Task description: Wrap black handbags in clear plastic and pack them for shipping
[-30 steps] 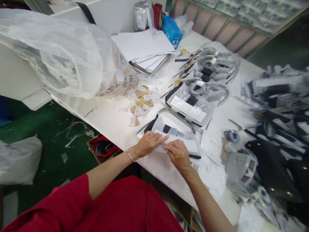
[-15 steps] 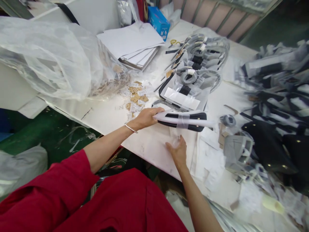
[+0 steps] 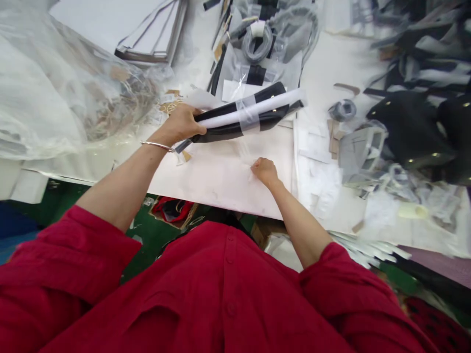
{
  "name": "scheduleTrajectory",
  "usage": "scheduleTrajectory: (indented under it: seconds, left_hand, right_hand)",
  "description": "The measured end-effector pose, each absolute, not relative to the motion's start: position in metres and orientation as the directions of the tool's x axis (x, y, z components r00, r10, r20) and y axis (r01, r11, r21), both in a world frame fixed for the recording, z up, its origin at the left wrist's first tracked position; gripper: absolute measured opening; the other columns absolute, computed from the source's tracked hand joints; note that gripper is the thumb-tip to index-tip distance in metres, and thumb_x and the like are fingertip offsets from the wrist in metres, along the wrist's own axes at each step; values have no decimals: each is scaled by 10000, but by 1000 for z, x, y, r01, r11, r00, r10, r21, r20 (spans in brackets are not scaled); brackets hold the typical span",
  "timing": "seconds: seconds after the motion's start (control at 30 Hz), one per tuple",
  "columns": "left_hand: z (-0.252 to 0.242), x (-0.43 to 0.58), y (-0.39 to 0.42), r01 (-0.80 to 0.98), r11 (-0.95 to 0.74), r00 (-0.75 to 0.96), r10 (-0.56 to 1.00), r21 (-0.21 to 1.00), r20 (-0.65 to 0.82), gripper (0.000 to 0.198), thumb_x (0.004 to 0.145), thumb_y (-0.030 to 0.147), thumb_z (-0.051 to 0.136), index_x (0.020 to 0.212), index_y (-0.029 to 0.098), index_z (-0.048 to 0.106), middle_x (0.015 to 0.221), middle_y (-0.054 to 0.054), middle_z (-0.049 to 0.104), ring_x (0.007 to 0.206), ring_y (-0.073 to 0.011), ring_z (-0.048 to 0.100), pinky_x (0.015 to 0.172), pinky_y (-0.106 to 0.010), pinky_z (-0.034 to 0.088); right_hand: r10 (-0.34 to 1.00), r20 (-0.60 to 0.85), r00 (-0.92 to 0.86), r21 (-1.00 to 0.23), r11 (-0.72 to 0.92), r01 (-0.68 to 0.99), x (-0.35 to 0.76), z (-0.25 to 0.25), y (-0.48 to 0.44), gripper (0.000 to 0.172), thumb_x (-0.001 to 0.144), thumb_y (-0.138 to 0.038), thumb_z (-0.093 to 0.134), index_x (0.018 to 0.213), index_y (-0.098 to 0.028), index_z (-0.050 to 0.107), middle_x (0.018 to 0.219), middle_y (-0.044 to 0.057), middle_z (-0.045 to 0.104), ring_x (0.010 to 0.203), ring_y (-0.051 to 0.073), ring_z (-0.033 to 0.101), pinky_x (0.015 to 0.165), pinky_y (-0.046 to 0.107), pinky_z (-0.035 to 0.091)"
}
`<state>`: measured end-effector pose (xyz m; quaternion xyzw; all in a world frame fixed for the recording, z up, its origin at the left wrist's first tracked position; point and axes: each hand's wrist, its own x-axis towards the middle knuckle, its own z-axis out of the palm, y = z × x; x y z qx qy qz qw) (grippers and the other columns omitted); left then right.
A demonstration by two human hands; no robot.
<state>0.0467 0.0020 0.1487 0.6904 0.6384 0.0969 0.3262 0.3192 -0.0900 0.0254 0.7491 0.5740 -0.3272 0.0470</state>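
My left hand (image 3: pixel 182 125) is closed round the end of a black piece wrapped in white paper and clear film (image 3: pixel 246 113), holding it a little above the white table (image 3: pixel 217 181). My right hand (image 3: pixel 264 169) rests on the table below that piece, fingers curled on a thin clear film (image 3: pixel 246 152). A bangle sits on my left wrist.
A big clear plastic bag (image 3: pixel 55 93) fills the left. Stacked white sheets (image 3: pixel 147 29) lie at the back. Coiled grey straps in bags (image 3: pixel 259 39) sit behind the held piece. Black bags and parts (image 3: pixel 415 117) crowd the right. Small brown tags (image 3: pixel 172 100) lie near my left hand.
My left hand has lifted the wrapped black piece off the table and holds it up. My right hand left it and went down onto the clear film. The view tipped downward.
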Motion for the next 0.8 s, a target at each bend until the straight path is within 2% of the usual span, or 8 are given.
scheduleTrajectory:
  seconds: [0.13, 0.23, 0.33, 0.43, 0.53, 0.63, 0.73, 0.8]
  left_hand:
    - [155, 46, 6, 788, -55, 230, 950, 613, -211, 567, 607, 171, 673, 1162, 61, 629, 1050, -71, 702, 961, -240, 615, 916, -351, 499]
    - [153, 44, 7, 742, -99, 280, 945, 663, -172, 607, 599, 183, 663, 1200, 110, 611, 1068, -61, 703, 965, -237, 632, 885, -341, 514]
    - [148, 40, 9, 734, -105, 286, 944, 672, -165, 615, 585, 205, 671, 1195, 143, 615, 1049, -51, 712, 953, -238, 644, 856, -331, 522]
    - [146, 37, 10, 751, -107, 281, 945, 651, -168, 614, 577, 219, 668, 1186, 155, 619, 1057, -43, 714, 962, -245, 642, 843, -325, 525]
    - [147, 36, 10, 770, -122, 285, 944, 626, -166, 616, 576, 232, 664, 1185, 154, 622, 1076, -38, 710, 979, -252, 637, 856, -326, 520]
    - [144, 36, 9, 773, -146, 297, 943, 618, -149, 627, 575, 239, 661, 1197, 164, 620, 1078, -27, 707, 991, -252, 637, 869, -316, 513]
    - [138, 35, 9, 769, -163, 301, 946, 618, -124, 638, 570, 225, 647, 1206, 188, 620, 1063, -12, 706, 986, -243, 641, 859, -302, 512]
    - [133, 34, 8, 763, -174, 300, 948, 623, -104, 639, 566, 206, 635, 1205, 204, 622, 1051, -2, 706, 969, -235, 645, 846, -299, 512]
  right_hand:
    - [824, -559, 91, -333, -324, 886, 315, 30, -124, 152, 791, -204, 567, 868, -176, 695, 901, 114, 718, 879, 239, 664, 763, 302, 480]
    - [842, -536, 64, -458, -354, 815, 312, 30, -150, 69, 776, -224, 598, 787, -198, 661, 852, 62, 710, 836, 201, 653, 755, 285, 482]
    - [806, -584, 90, -604, -506, 615, 313, 26, -170, 59, 788, -242, 587, 765, -192, 608, 767, 26, 687, 742, 167, 641, 713, 275, 491]
    - [766, -591, 251, -594, -625, 507, 321, 26, -178, 122, 796, -289, 584, 865, -188, 589, 792, 32, 676, 736, 187, 643, 720, 322, 501]
    - [876, -312, 368, -611, -482, 628, 324, 35, -172, 351, 790, -426, 619, 1041, -186, 566, 1062, 102, 653, 956, 248, 621, 873, 416, 473]
    - [948, -121, 294, -634, -302, 712, 305, 44, -152, 527, 804, -536, 602, 1178, -173, 521, 1196, 149, 601, 1093, 290, 553, 951, 457, 434]
    - [969, -138, 204, -585, -246, 773, 277, 45, -125, 611, 779, -526, 647, 1237, -150, 498, 1202, 174, 592, 1137, 332, 521, 957, 488, 433]
    - [952, -229, 202, -586, -300, 753, 268, 41, -107, 501, 772, -393, 678, 1183, -139, 544, 1208, 193, 591, 1197, 356, 493, 984, 501, 422]
